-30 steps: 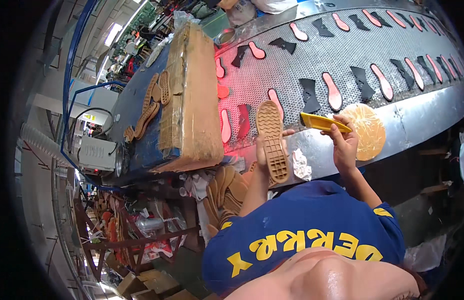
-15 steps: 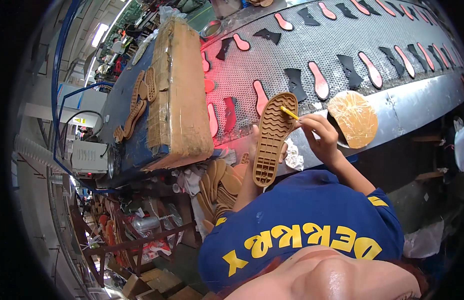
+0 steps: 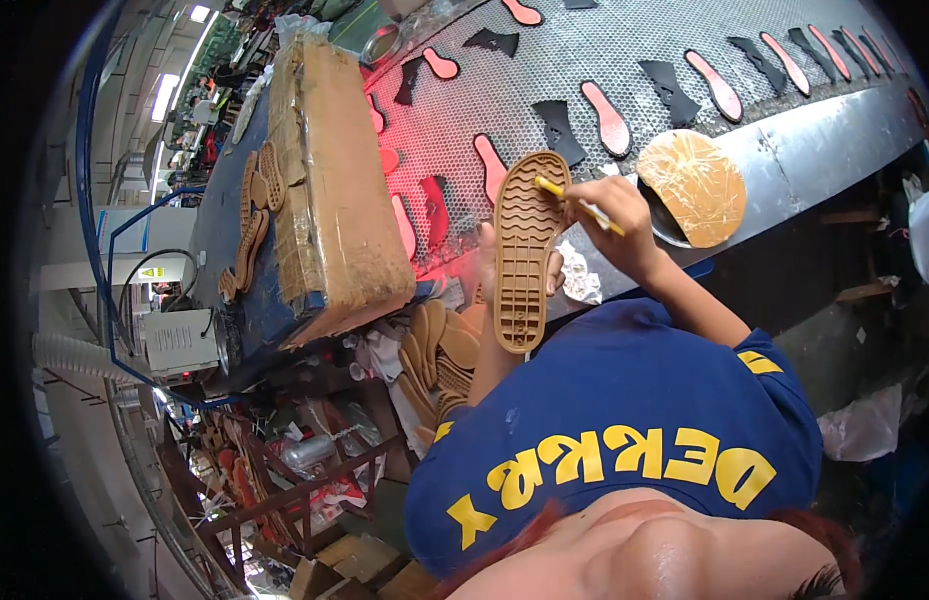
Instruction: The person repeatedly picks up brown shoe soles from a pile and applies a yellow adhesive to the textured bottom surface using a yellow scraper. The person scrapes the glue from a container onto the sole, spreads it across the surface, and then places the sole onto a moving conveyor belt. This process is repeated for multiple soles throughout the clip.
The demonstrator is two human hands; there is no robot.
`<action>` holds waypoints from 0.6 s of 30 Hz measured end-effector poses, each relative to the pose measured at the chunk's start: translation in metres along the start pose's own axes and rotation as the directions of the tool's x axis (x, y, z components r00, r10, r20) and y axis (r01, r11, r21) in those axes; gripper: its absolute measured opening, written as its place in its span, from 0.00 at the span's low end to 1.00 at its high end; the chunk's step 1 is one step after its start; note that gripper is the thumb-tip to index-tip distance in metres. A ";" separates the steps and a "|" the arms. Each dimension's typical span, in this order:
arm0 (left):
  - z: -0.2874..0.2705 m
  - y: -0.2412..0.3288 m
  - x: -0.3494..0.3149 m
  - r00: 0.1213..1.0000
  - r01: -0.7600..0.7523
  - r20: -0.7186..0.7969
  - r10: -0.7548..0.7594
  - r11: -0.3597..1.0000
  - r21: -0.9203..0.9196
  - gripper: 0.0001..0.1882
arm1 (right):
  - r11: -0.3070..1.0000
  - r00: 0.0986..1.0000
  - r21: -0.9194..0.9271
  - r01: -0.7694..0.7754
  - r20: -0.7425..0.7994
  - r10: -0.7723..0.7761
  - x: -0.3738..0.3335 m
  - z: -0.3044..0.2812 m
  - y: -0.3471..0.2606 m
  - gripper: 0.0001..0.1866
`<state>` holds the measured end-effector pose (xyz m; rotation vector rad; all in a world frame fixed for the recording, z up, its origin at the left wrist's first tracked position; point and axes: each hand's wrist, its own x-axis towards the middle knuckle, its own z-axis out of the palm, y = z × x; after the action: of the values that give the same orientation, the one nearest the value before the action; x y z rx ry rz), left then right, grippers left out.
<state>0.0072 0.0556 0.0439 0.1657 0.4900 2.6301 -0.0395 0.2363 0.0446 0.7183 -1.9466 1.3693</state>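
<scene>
A tan shoe sole (image 3: 520,285) with a wavy and gridded tread stands nearly upright before me, its tread side facing up toward my head. My left hand (image 3: 488,265) grips it from behind, the fingers showing at both edges. In my right hand (image 3: 625,218) is a slim yellow stick-like tool (image 3: 551,187), pinched between the fingers. One end of the tool meets the tread near the wide upper part of the sole; whether that end is a brush or a point I cannot tell. Crumpled white tissue (image 3: 582,277) lies just right of the sole.
Beyond my hands runs a mesh conveyor (image 3: 625,65) with pink insoles (image 3: 607,120) and black cut pieces (image 3: 559,130). At its edge sits a bowl partly covered by a round tan board (image 3: 693,190). A cardboard-faced blue box (image 3: 350,190) stands left; piled soles (image 3: 435,345) lie below it.
The conveyor and its surroundings appear shifted up and left in the picture. My right hand has come closer over the sole, and more of the yellow tool shows behind the fingers.
</scene>
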 end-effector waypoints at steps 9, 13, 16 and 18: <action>-0.013 0.000 0.005 0.983 0.016 -0.184 -0.010 0.999 0.029 0.43 | 0.926 0.962 0.288 -0.245 0.192 0.195 -0.013 0.018 -0.014 0.10; -0.009 0.000 0.006 0.970 0.001 -0.245 -0.002 1.000 -0.005 0.41 | 0.845 0.872 0.399 -0.357 0.466 0.149 -0.023 0.011 -0.014 0.16; -0.022 0.005 0.000 0.996 0.090 0.024 -0.087 0.977 -0.194 0.39 | 0.766 0.831 0.332 -0.550 0.311 0.462 0.000 0.023 0.031 0.16; -0.046 0.003 -0.004 0.994 0.084 0.091 -0.068 0.978 -0.192 0.39 | 0.871 0.909 0.320 -0.372 0.317 0.271 -0.006 0.025 0.012 0.16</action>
<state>0.0004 0.0367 0.0027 0.1901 0.2034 2.5652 -0.0497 0.2165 0.0262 0.8051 -2.1038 1.9800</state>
